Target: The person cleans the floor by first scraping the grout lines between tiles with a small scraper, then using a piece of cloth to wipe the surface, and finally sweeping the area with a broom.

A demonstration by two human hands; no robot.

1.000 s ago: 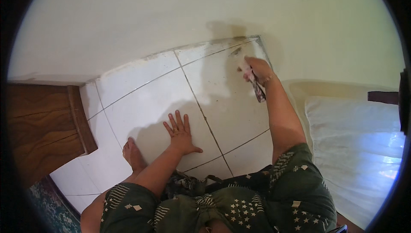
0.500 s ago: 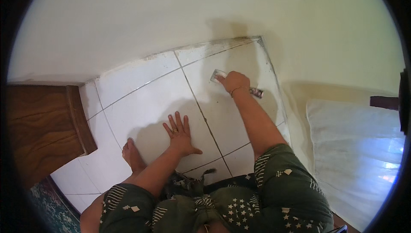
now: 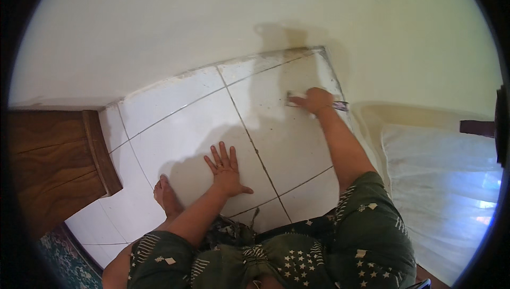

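Note:
My right hand [image 3: 319, 100] is closed around a flat, whitish strip [image 3: 340, 106] with a dark printed end. One end sticks out past my thumb on the left, the other past my wrist side on the right; its kind is not clear. The hand is low over the white tiled floor [image 3: 297, 145] near the corner, and a few dark specks dot the tile beside it. Flat on the tiles to the left lies my left hand [image 3: 227, 175], fingers spread and a ring on one finger, holding nothing.
Pale walls [image 3: 212, 18] meet at the corner beyond my right hand, with grime along their base. Brown wooden furniture [image 3: 58, 161] stands at the left. A white cloth-like surface [image 3: 425, 183] lies at the right. My bare foot [image 3: 167, 196] rests beside my left forearm.
My right hand has moved right, toward the side wall, carrying the strip, which has turned closer to level. My left hand stays planted on the tiles.

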